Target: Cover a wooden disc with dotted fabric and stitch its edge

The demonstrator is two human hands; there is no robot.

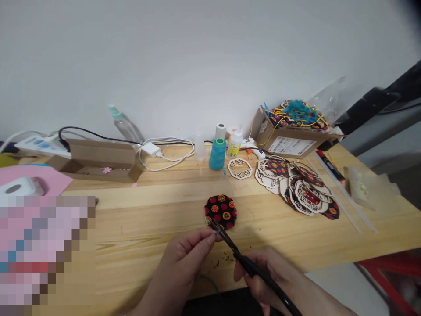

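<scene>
My left hand (188, 256) pinches a bit of teal thread (217, 232) between thumb and forefinger. A grey-blue strand (212, 280) curves below that hand. My right hand (263, 272) is wrapped round the black handles of a pair of scissors (235, 251). Their slim blades point up and left, slightly parted, right beside the left fingertips and the thread. Just beyond the blade tips lies a round black fabric patch (221, 210) with red and orange flower dots, flat on the wooden table. The blades overlap its lower edge in view.
A teal thread cone (217, 154), a glue bottle (234, 145) and a wooden lattice frame (240, 169) stand or lie farther back. To the right are piled lattice frames with fabric (305, 193) and a full cardboard box (286, 142). An open carton (105, 160) sits left.
</scene>
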